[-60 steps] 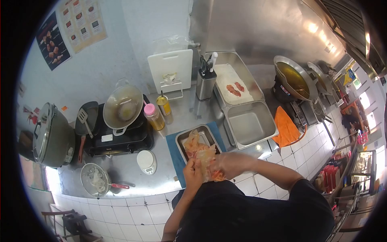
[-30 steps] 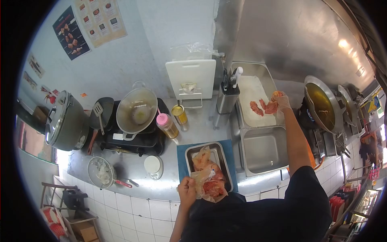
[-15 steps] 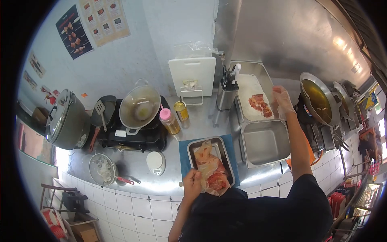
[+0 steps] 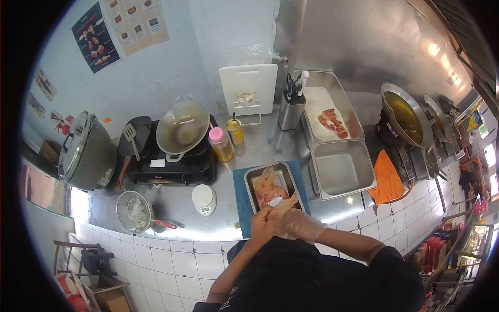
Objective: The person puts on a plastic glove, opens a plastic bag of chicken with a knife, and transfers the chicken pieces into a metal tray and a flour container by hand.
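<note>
A clear plastic bag of raw meat (image 4: 269, 187) lies in a steel tray (image 4: 298, 204) on a blue cloth (image 4: 244, 200). My bare left hand (image 4: 264, 223) is closed on the near edge of the bag. My right hand (image 4: 301, 225), in a clear plastic glove, is at the bag's near end beside my left hand; its fingers are hidden by the bag and the glove's folds. Pieces of raw meat (image 4: 332, 123) lie on white powder (image 4: 318, 106) in a deep steel pan (image 4: 349, 104) farther back on the right.
A bare-bottomed steel pan (image 4: 343, 174) adjoins the powder pan. To its right are an orange cloth (image 4: 385, 179) and a wok of oil (image 4: 405, 118). A knife block (image 4: 292, 112) stands behind. Leftward are a white scale (image 4: 203, 199), a pink-lidded bottle (image 4: 221, 145) and a pot (image 4: 182, 127) on a stove.
My gloved right hand has come from beside the powder pan down to the bag, next to my left hand. The meat in the powder pan has stayed in place.
</note>
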